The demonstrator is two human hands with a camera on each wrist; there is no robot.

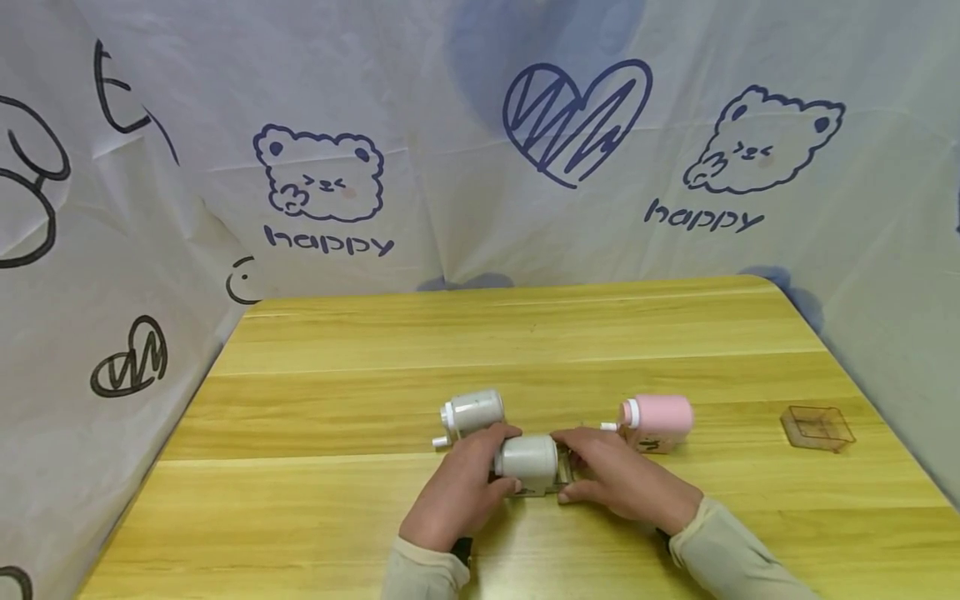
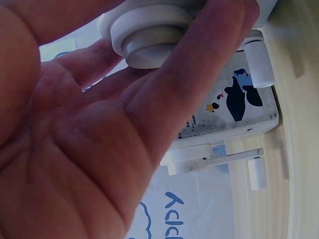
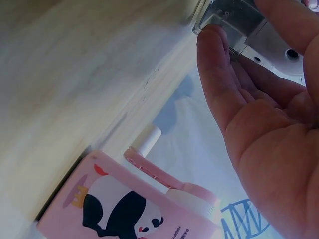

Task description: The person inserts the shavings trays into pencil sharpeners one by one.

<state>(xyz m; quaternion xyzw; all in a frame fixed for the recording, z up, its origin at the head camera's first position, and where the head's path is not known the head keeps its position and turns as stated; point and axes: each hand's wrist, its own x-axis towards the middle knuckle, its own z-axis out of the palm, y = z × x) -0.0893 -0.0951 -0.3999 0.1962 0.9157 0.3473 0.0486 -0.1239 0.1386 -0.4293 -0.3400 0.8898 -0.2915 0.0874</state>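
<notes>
Grey-white rounded plastic crank sharpener point(image 1: 528, 455), left of and nearer than the pink plastic crank sharpener point(image 1: 660, 416)
Left hand point(image 1: 467, 479) grips its sides; right hand point(image 1: 609, 471) pinches its clear plastic drawer point(image 1: 565, 473). Probably light, stiff, smooth; best steadied by the body.

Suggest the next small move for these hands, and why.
Probably ease the clear bin straight out to the side with the right hand, while the left hand steadies the nearer grey sharpener. The right hand pinches the bin, which juts from the sharpener's side, and the left hand grips the body, so a slow, level pull seems safest.
</notes>
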